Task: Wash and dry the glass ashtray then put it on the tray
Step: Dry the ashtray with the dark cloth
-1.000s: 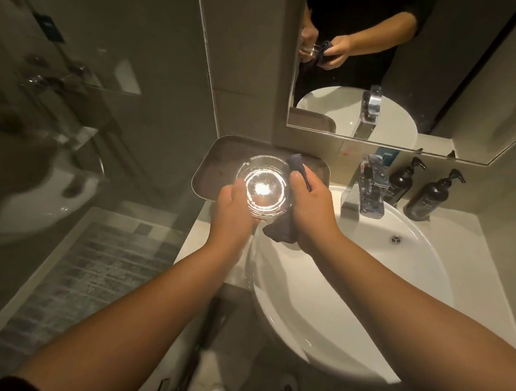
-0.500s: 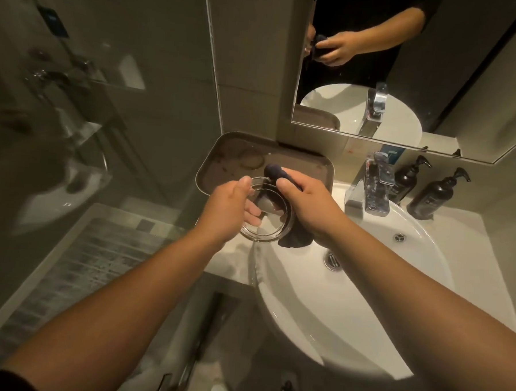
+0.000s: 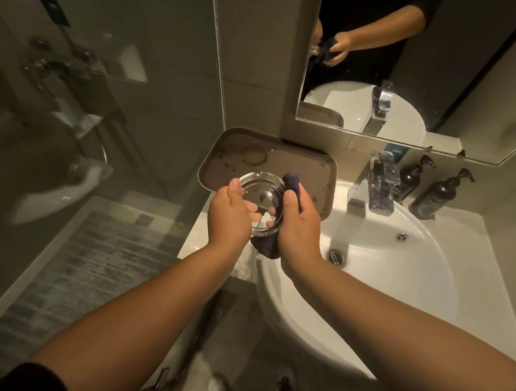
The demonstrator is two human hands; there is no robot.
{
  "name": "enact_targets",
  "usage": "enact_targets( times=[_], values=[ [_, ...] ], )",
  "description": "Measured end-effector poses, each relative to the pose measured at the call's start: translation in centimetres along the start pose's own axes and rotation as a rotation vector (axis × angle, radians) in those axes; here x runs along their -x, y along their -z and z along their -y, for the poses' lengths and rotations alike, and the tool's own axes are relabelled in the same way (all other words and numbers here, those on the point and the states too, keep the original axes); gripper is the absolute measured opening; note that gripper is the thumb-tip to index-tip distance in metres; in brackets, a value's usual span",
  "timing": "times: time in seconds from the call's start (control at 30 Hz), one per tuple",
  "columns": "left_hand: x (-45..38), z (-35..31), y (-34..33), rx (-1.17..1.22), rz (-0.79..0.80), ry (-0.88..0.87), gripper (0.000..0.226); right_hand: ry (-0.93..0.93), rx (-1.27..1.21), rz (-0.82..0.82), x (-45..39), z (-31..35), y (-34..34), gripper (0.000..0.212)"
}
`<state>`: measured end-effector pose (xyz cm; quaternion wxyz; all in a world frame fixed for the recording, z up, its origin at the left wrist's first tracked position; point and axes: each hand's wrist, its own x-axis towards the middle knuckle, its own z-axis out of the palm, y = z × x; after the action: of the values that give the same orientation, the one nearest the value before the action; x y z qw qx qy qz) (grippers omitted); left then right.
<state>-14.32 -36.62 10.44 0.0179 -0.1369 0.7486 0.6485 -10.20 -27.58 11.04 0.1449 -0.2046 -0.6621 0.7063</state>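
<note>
The round clear glass ashtray (image 3: 261, 195) is held between both hands above the counter's left side, its open side tilted toward me. My left hand (image 3: 227, 216) grips its left rim, fingers curled underneath. My right hand (image 3: 298, 224) holds a dark blue cloth (image 3: 292, 182) against the right rim; the cloth's tail hangs below the ashtray. Just behind them lies the brown tray (image 3: 300, 167), stained with ring marks and holding nothing.
A white basin (image 3: 395, 280) with a drain fills the right. A chrome tap (image 3: 379, 186) stands behind it, with two dark pump bottles (image 3: 439, 196) at the wall. A mirror hangs above. A glass shower screen (image 3: 106, 97) closes the left side.
The ashtray turned from facing me flat to tilted, and my right hand shifted the cloth from behind it round to its right rim. My left hand's grip moved along the left rim.
</note>
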Motion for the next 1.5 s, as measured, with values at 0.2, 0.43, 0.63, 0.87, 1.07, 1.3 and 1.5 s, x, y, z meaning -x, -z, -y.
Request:
enact_targets(
  times=[0.2, 0.43, 0.63, 0.87, 1.07, 1.3, 1.5],
  values=[
    [-0.5, 1.4, 1.0, -0.011, 0.011, 0.064, 0.043, -0.097, 0.013, 0.106, 0.1, -0.5, -0.1, 0.025],
    [-1.9, 3.6, 3.4, -0.034, 0.084, 0.141, 0.044, -0.194, 0.234, 0.381, -1.0, -0.5, 0.9, 0.016],
    [-2.6, 5.1, 4.8, -0.085, 0.122, 0.165, 0.038, -0.186, 0.473, 0.451, -1.9, -1.4, -0.5, 0.013],
    [-4.5, 8.9, 7.1, -0.291, 0.227, 0.171, 0.027, -0.136, 0.793, 0.475, -4.0, -5.9, -3.5, 0.014],
    [-6.7, 11.8, 8.1, -0.617, 0.229, 0.091, 0.031, -0.08, 1.087, 0.58, -6.5, -8.4, -6.6, 0.021],
    [-9.3, 13.6, 7.9, -1.07, 0.238, 0.057, 0.037, -0.064, 1.364, 0.711, -8.4, -9.6, -9.1, 0.034],
    [-10.2, 15.0, 7.8, -1.131, 0.239, 0.076, 0.037, -0.044, 1.474, 0.788, -9.0, -10.2, -10.1, 0.046]
  ],
)
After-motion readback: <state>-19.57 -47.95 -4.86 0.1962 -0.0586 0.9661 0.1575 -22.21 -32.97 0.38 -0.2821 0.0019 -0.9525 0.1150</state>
